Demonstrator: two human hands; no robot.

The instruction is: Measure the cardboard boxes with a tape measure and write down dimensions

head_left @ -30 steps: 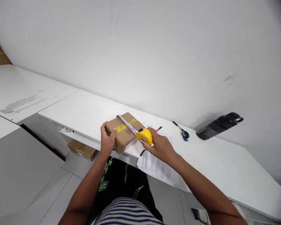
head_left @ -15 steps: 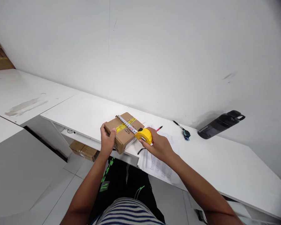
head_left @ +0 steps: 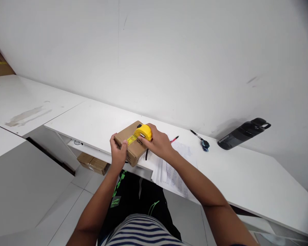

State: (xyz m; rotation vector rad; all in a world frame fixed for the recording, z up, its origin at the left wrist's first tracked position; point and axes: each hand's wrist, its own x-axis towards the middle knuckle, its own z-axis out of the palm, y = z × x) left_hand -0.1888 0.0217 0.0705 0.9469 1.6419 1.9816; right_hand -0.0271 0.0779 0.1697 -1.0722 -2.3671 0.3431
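A small brown cardboard box point(head_left: 131, 145) sealed with yellow tape lies at the front edge of the white table point(head_left: 241, 177). My left hand point(head_left: 118, 152) grips its near left corner, fingers curled round the edge. My right hand point(head_left: 157, 142) is closed on a yellow tape measure point(head_left: 143, 132), which rests on top of the box toward its far side. No blade shows drawn out; a black wrist strap hangs from the case over the box's right side.
Printed paper sheets point(head_left: 174, 169) lie right of the box and overhang the table edge. A red pen point(head_left: 174, 139), a black pen with a blue clip point(head_left: 200, 141) and a dark bottle point(head_left: 242, 133) lying on its side are further right. Cardboard boxes point(head_left: 92, 163) sit under the table.
My right hand carried the tape measure left, from beside the box's right end onto its top, and the blade that spanned the box has gone back in. My left hand stayed on the corner.
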